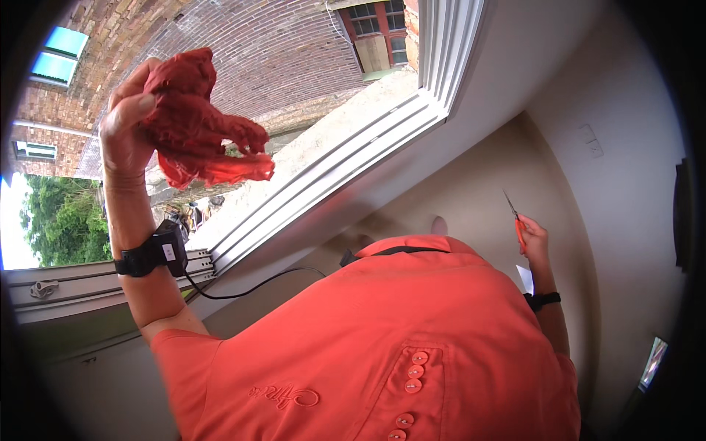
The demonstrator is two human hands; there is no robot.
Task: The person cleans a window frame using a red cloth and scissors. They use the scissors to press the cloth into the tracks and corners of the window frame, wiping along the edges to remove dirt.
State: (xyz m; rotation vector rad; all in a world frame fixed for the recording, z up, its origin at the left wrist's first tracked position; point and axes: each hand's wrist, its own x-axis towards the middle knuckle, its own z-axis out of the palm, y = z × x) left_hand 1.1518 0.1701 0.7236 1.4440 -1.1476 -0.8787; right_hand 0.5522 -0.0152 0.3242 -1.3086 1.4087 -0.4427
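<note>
My left hand [128, 124] is raised at the open window, thumb and fingers pinching a crumpled red cloth [190, 118]. Loose, ragged folds of the cloth hang toward the right, and light comes through its lower edge. On the other side, my right hand [534, 238] is low beside my body, closed around the orange handles of slim pointed scissors [519, 229]. The blades point away from me over the floor and look closed, though they are small in view.
A white sliding window frame [331, 176] runs diagonally, with a pale ledge and brick building [276, 60] outside. A black device [171, 248] is strapped to my left forearm, its cable [242, 292] trailing to my waist. The wall at right carries a socket plate [591, 141].
</note>
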